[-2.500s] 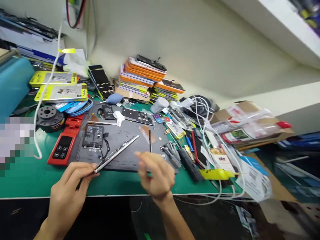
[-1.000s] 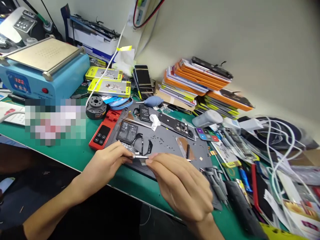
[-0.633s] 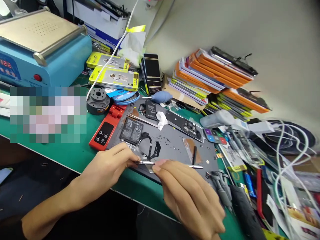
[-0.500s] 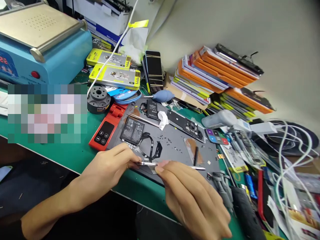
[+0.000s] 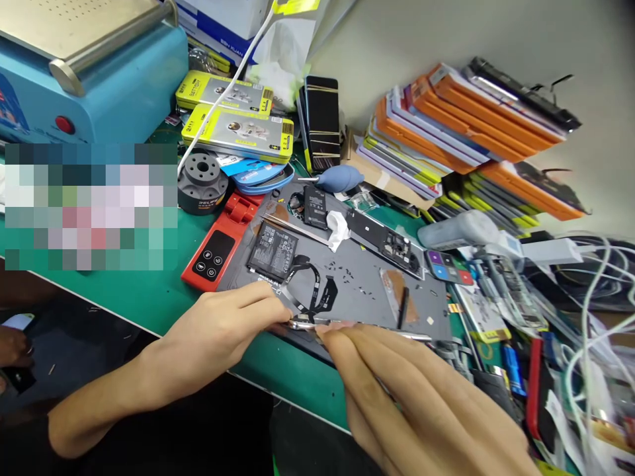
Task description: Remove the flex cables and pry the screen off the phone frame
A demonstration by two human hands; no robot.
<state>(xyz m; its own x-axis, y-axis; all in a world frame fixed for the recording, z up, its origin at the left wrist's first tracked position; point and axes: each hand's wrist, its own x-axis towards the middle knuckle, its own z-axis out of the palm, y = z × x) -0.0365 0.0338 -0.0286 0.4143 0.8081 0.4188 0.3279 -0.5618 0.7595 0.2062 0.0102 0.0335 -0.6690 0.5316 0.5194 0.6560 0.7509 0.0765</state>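
Pinched in my left hand (image 5: 233, 330) is the left end of a thin silver-edged piece (image 5: 303, 325), seen nearly edge-on above the front of the grey mat (image 5: 367, 271). My right hand (image 5: 407, 403) has its fingers closed on the same piece further right; their tips are partly hidden behind the knuckles. A bright strip of its edge shows beyond the right hand. Just behind the hands lie a black phone battery (image 5: 272, 252) and a black flex cable (image 5: 317, 291). Small dark bits (image 5: 342, 270) are scattered on the mat.
A red device with a touch panel (image 5: 213, 254) sits left of the mat. Behind it are a black round holder (image 5: 202, 185), yellow battery boxes (image 5: 238, 132) and a blue air blower (image 5: 341, 178). Tools and white cables (image 5: 585, 330) crowd the right. A person's hand (image 5: 14, 347) shows far left.
The view has shifted, so the bench contents sit further right. My right hand has come nearer the camera, its fingers flatter along the piece. My left hand keeps its pinch.
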